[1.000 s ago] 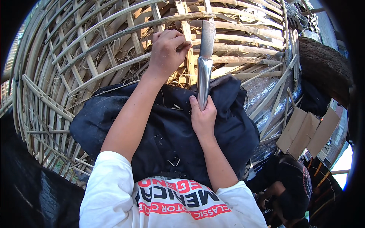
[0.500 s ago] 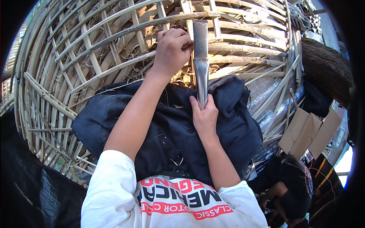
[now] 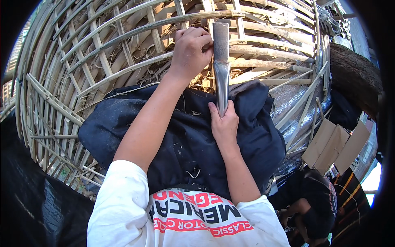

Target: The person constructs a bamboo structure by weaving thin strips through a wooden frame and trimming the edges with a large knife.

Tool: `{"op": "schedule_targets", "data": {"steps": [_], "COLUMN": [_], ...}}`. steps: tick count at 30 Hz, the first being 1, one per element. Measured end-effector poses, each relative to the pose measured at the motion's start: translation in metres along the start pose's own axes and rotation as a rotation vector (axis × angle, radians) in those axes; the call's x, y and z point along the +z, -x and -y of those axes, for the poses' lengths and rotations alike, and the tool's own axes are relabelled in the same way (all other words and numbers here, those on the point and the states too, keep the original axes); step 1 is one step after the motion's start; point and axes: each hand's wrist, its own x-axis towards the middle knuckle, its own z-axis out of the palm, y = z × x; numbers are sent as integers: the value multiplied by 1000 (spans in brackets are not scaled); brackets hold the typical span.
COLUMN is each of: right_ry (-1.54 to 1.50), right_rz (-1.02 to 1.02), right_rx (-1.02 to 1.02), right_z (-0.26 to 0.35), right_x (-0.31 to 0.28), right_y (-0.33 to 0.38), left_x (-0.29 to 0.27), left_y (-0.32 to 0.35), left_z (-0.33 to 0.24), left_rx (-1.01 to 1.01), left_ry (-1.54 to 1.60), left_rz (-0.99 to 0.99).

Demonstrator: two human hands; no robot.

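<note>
My right hand (image 3: 225, 123) is wrapped round the round tubular handle of a metal tool with a flat, square-ended blade (image 3: 221, 43). The blade points away from me, over the woven bamboo. Just left of it, my left hand (image 3: 192, 52) is closed, its fingertips pinching at a narrow bamboo strip (image 3: 207, 7) that runs beside the blade. The fingertips are partly hidden, as is the strip's stretch behind the blade. Dark cloth (image 3: 164, 138) lies across my lap under both forearms.
A bamboo lattice (image 3: 103, 61) with dry pieces beneath it spreads ahead and to the left. At right are a thick log (image 3: 354, 76), an opened cardboard box (image 3: 329, 146) and a crouching person in dark clothes (image 3: 314, 201). Black sheeting (image 3: 41, 201) is at lower left.
The lattice, both hands and the tool sit slightly farther right in the picture. Both hands keep the same grips, and the blade stays beside the left hand.
</note>
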Motion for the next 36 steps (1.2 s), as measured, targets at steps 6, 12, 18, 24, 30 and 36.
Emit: {"op": "schedule_targets", "data": {"steps": [6, 12, 18, 24, 30, 36], "right_ry": [15, 9, 10, 24, -10, -9], "right_rz": [3, 37, 38, 35, 10, 10], "right_rx": [1, 37, 34, 37, 6, 2], "right_z": [0, 3, -1, 1, -1, 0], "right_x": [1, -1, 0, 0, 1, 2], "right_y": [0, 0, 0, -1, -1, -1], "left_x": [1, 2, -1, 0, 1, -1], "left_y": [2, 2, 2, 3, 4, 5], "left_z": [2, 6, 1, 3, 5, 4], "left_rx": [11, 17, 12, 6, 8, 20], "left_ry": [-18, -11, -33, -32, -18, -33], "left_rz": [2, 10, 23, 16, 15, -3]}}
